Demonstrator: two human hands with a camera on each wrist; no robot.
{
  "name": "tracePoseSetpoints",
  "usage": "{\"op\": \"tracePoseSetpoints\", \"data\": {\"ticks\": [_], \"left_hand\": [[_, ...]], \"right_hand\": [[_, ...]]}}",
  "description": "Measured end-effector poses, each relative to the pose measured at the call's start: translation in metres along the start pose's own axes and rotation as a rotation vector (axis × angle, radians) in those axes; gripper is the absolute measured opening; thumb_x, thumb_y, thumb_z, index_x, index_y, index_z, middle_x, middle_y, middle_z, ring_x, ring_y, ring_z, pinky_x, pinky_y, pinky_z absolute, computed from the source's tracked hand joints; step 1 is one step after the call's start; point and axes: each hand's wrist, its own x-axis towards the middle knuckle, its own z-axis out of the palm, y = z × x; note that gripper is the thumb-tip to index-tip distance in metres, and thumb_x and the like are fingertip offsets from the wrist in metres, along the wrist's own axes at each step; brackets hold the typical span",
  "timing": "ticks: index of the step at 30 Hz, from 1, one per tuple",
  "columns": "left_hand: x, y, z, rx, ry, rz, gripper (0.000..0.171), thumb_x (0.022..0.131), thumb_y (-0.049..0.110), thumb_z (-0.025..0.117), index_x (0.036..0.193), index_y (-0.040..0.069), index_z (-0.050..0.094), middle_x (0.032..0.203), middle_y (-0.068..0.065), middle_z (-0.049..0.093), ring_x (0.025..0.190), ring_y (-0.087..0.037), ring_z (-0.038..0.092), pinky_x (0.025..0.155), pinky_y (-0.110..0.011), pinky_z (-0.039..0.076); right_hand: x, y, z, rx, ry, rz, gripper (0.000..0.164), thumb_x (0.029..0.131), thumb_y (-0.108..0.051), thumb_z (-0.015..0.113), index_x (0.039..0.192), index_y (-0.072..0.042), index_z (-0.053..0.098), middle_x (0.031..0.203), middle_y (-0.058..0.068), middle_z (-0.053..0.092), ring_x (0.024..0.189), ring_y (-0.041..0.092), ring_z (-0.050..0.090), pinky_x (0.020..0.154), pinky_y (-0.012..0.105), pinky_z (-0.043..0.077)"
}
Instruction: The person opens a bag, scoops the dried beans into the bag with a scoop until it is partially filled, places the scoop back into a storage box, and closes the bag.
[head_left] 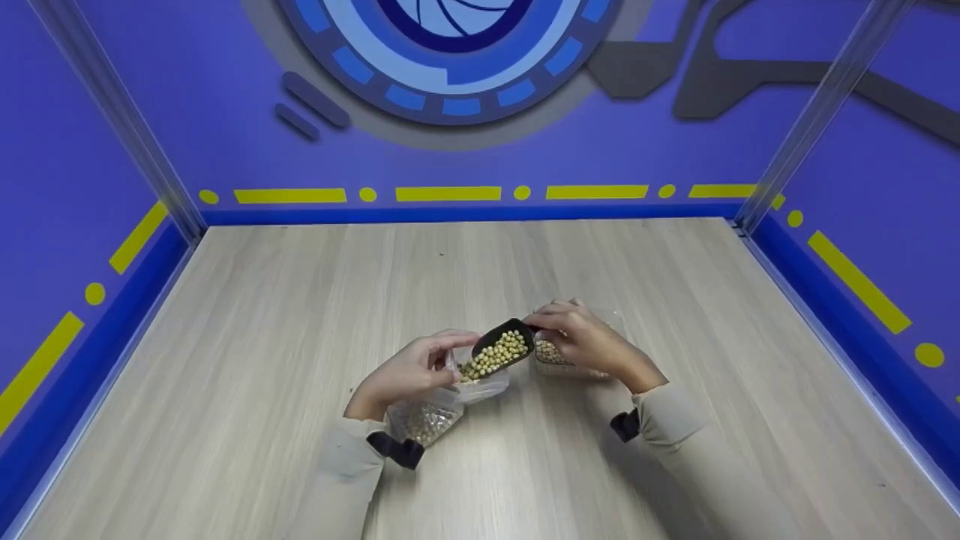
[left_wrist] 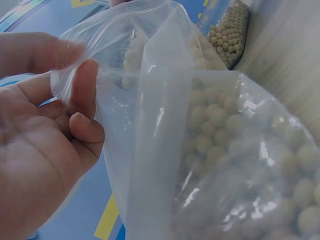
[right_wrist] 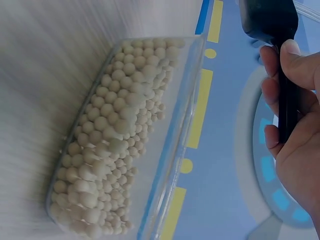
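Observation:
My left hand [head_left: 401, 375] pinches the edge of a clear zip bag [left_wrist: 165, 100] between thumb and fingers, its mouth spread apart. Pale yellow round beans [left_wrist: 215, 120] fill the bag's lower part. The handle of a black scoop [right_wrist: 270, 20] is gripped by my right hand [head_left: 585, 337], thumb along its neck. In the head view the scoop tilts down to the left over the bag's mouth, and beans [head_left: 499, 354] lie in it down to its lip. Under my right hand, partly hidden by it, stands a clear plastic box [right_wrist: 182, 120] holding more beans [right_wrist: 110, 110].
The wooden tabletop [head_left: 300, 300] carries the bag and the box side by side near its middle. Blue panels [head_left: 465, 169] with yellow markings wall it in at the back and both sides. Each wrist wears a black strap [head_left: 397, 450].

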Motion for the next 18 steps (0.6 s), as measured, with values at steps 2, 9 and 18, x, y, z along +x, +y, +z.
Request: {"op": "tracePoseSetpoints", "data": {"ticks": [2,9,18], "left_hand": [[0.0000,0.0001,0.0000,-0.008,-0.003,0.006,0.059,0.080,-0.007,0.054,0.139,-0.001,0.047,0.146,-0.014,0.042,0.077,-0.011,0.041,0.071,-0.021,0.052],[0.0001,-0.0004,0.0000,-0.018,-0.008,0.019,0.060,0.080,-0.008,0.053,0.139,-0.003,0.047,0.146,-0.016,0.042,0.077,-0.010,0.042,0.073,-0.023,0.054],[-0.0005,0.0003,-0.0005,-0.053,-0.010,0.003,0.060,0.080,-0.007,0.054,0.140,-0.002,0.046,0.148,-0.016,0.039,0.081,-0.012,0.044,0.075,-0.025,0.055]], "right_hand": [[0.0005,-0.0005,-0.0006,-0.013,0.003,-0.012,0.029,0.087,0.001,0.062,0.115,-0.003,0.069,0.106,0.009,0.071,0.099,0.026,0.062,0.086,0.042,0.040],[0.0019,-0.0016,-0.0030,-0.044,-0.010,-0.015,0.028,0.088,-0.001,0.062,0.115,-0.005,0.070,0.106,0.007,0.071,0.100,0.024,0.061,0.087,0.041,0.039],[0.0050,-0.0051,-0.0068,-0.063,-0.025,-0.022,0.029,0.087,-0.002,0.063,0.115,-0.005,0.069,0.105,0.006,0.071,0.096,0.021,0.063,0.085,0.041,0.039]]}}
